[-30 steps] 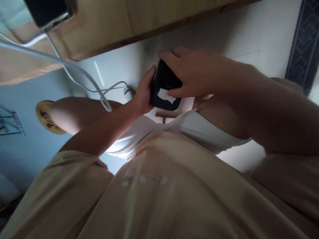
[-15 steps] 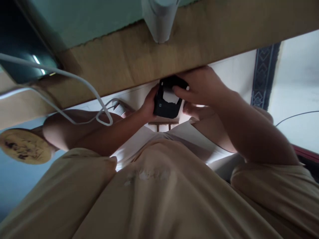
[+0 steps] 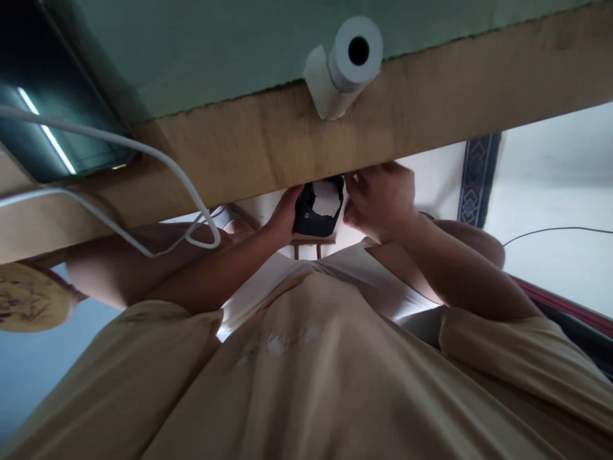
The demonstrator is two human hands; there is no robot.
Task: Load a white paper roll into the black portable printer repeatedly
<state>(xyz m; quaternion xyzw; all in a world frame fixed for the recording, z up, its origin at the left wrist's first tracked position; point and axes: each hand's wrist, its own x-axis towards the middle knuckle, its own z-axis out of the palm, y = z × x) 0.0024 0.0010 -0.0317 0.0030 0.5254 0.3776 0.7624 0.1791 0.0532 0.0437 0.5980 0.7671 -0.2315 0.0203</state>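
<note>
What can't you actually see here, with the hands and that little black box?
- Black device, head view: its top is hidden behind the table edge.
- Left hand: only thumb and palm show; the device hides its fingers.
- Right hand: fingertips curl out of sight, so their grip is unclear.
- White paper in the device: any print is too small.
- Dark screen: cut off by the left edge.

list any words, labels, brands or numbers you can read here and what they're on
None can be read.
White patch on the black device held by the left hand and right hand: no print can be made out.
Pale mark on the shirt chest: too blurred to read.
Dark marks on the round tan disc: too blurred to read.
White paper roll: no print visible.
</note>
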